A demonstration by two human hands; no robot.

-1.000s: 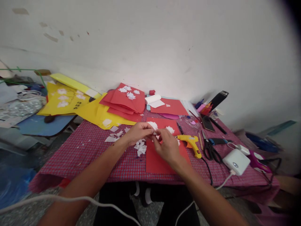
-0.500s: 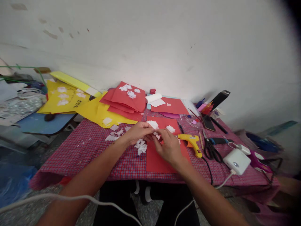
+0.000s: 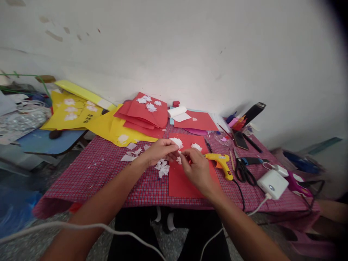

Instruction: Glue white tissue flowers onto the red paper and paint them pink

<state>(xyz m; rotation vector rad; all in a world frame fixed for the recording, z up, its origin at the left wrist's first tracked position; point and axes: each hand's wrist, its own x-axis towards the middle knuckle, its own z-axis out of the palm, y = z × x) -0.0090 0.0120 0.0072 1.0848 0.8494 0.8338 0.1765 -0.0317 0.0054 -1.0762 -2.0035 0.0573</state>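
Above the red paper sheet (image 3: 190,186), my left hand (image 3: 164,150) and my right hand (image 3: 196,167) face each other with fingertips pinched. Between them is a small bit of white paper, mostly covered by the fingers. White ruffled paper flowers stand on the sheet: one (image 3: 176,142) just beyond my left fingertips, another (image 3: 196,146) beyond my right hand. Beside the sheet's left edge lies a heap of torn white paper scraps (image 3: 162,168). To the right of my right hand, a yellow glue gun (image 3: 223,165) rests on its side.
Black scissors (image 3: 243,172), a white power adapter (image 3: 272,185) and cables lie on the right of the checked tablecloth (image 3: 108,174). Toward the wall are a white paper roll (image 3: 177,111), stacked red sheets with flowers (image 3: 140,114) and yellow paper (image 3: 108,127). A white cable (image 3: 89,226) crosses in front.
My fingertips have drawn slightly apart, with the right hand shifting a little to the right. The view has shifted slightly; the things on the table stay put.
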